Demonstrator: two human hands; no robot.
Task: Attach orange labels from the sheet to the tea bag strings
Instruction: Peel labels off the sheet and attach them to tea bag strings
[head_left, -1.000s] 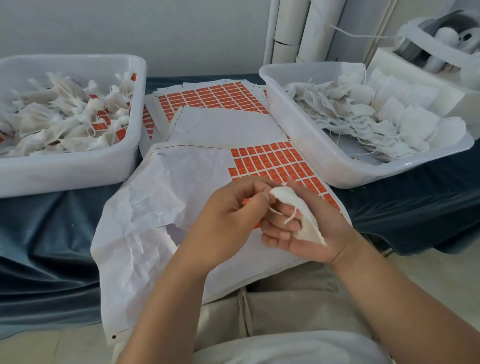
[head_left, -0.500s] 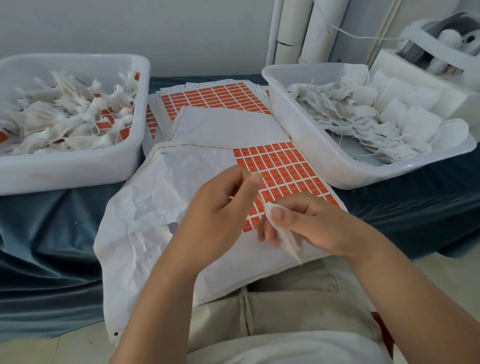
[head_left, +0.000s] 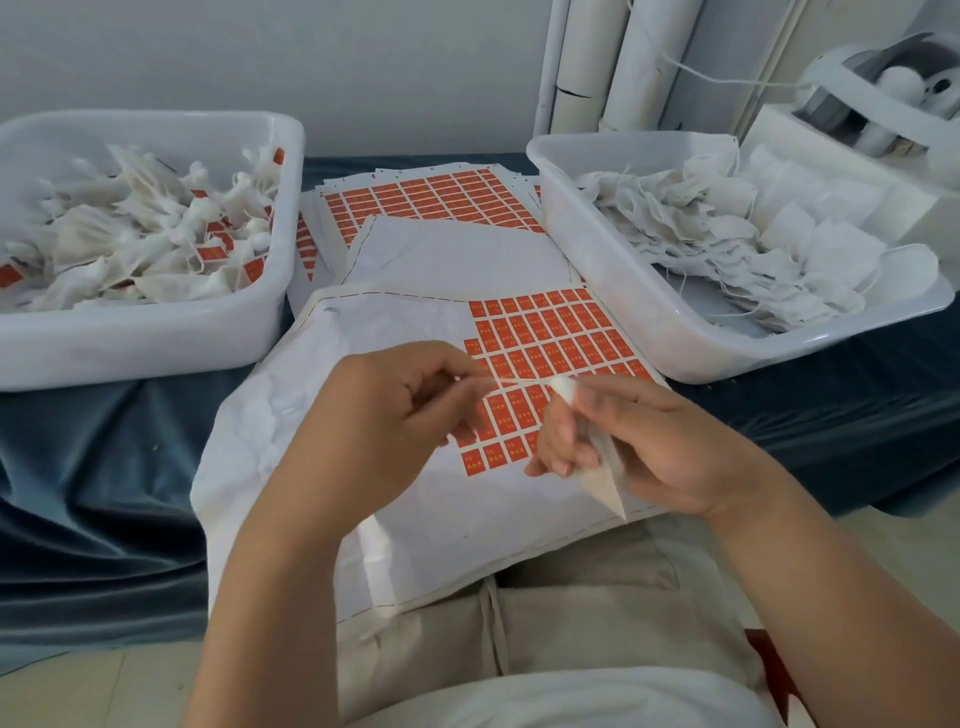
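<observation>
Hold string (head_left: 511, 382) taut between pinching left hand (head_left: 384, 415) and right hand (head_left: 660, 447) gripping tea bag (head_left: 608, 478), over label sheet (head_left: 447, 530).

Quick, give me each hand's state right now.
Left hand: closed, pinching the string.
Right hand: closed, gripping the tea bag.

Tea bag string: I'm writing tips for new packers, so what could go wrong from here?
1. The string looks taut between the left hand and the right hand, which holds the tea bag; a harder pull might snap it or tear it out.
2. Both hands are busy, and the label sheet lies loose, partly over the lap; peeling a label one-handed could drag it.
</observation>
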